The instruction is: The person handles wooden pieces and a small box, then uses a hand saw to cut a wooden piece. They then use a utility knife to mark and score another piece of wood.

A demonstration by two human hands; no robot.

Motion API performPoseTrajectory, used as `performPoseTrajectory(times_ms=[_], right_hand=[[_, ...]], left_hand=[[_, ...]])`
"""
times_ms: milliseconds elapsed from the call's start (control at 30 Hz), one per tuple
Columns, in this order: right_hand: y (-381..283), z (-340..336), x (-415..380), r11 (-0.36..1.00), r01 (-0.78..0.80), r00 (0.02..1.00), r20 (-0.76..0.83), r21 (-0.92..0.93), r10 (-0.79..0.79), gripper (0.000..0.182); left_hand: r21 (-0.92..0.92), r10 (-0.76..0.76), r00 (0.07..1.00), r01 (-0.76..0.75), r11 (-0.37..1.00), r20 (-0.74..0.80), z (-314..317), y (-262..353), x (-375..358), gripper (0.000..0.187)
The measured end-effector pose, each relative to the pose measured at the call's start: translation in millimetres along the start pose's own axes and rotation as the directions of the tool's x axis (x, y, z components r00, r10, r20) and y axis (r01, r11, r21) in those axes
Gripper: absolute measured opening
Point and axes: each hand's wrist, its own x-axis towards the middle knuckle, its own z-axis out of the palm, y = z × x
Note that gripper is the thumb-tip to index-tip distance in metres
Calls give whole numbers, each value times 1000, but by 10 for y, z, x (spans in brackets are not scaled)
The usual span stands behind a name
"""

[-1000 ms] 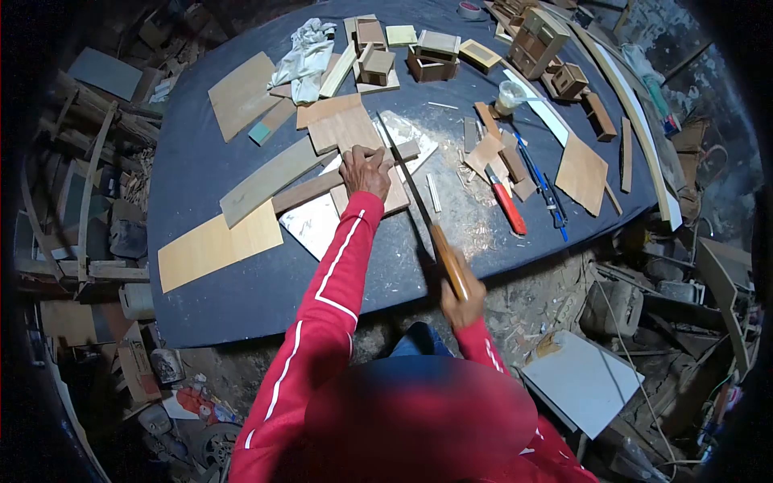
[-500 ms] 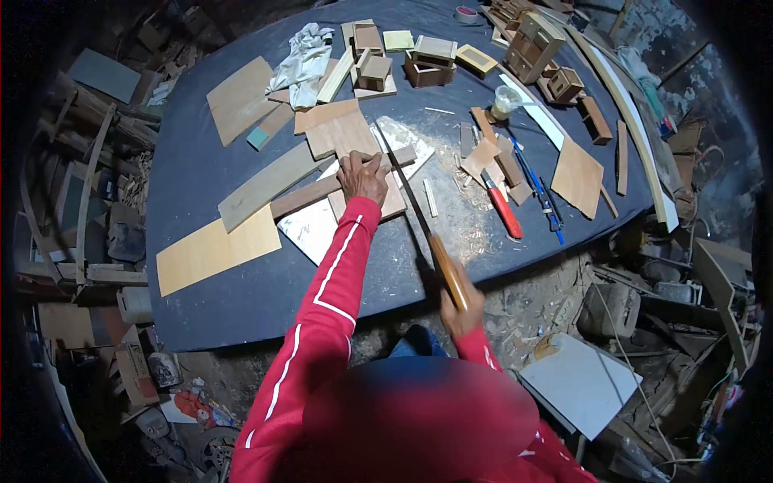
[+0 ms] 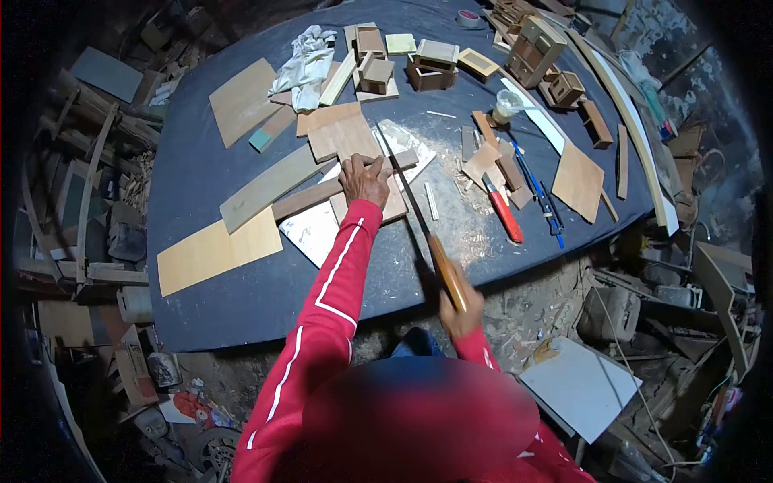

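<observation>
My left hand (image 3: 366,180) presses down on a long narrow wooden strip (image 3: 307,198), its fingers bent over the wood. Under the strip are a small flat board (image 3: 393,206) and a white speckled panel (image 3: 314,233). My right hand (image 3: 461,304) is wrapped round the wooden handle of a saw (image 3: 439,258). The saw's thin dark blade crosses the strip just right of my left hand. Above the left hand lies a light plywood piece (image 3: 342,137).
A red-handled tool (image 3: 505,216) and a blue clamp-like tool (image 3: 541,193) lie at right. Small wooden boxes (image 3: 436,64) and a white cloth (image 3: 304,68) are farther back. A plywood sheet (image 3: 217,253) lies at the left front. Long strips line the right edge.
The view has shifted very slightly. Both hands and the saw keep nearly the same positions.
</observation>
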Motion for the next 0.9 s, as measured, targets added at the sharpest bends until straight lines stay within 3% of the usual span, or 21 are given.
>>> performPoseTrajectory(times_ms=[133,233,300,400,467,533,633,733,833,900], right_hand=[[-216,-360,-479,999,-44,999,21,-28,44,55],[-145,-73,-10,989,-147,986,77,15,146,54],[-25,258,486,997,-76,995,59,14,75,58],[-44,180,478,995,-45,998,36,86,42,57],[85,-23,4,997,77,997,-20,-24,-77,56],[-179,-359,-378,993,-119,989,86,-21,120,58],[-248,-445,-501,990,-143,987,67,-7,143,59],[29,-37,23,999,36,999,-2,-23,-36,55],[44,285,550,996,-25,999,31,89,22,60],[-18,150,388,999,45,999,-3,2,-45,59]], left_hand=[[6,23,1000,-23,1000,-3,30,-41,-15,29],[-13,21,1000,-21,1000,6,46,-12,-32,28],[13,32,999,-32,999,1,16,-14,-24,29],[0,28,1000,-28,1000,2,32,-11,-15,29],[7,27,1000,-27,1000,-17,59,-34,-25,29],[6,22,1000,-21,1000,-14,36,-25,-26,29],[14,26,1000,-26,1000,1,29,-16,-40,29],[3,41,999,-41,999,-20,41,-19,-29,28],[23,60,998,-59,998,-33,31,-19,-30,28],[7,50,998,-50,999,-24,47,-25,-32,29]])
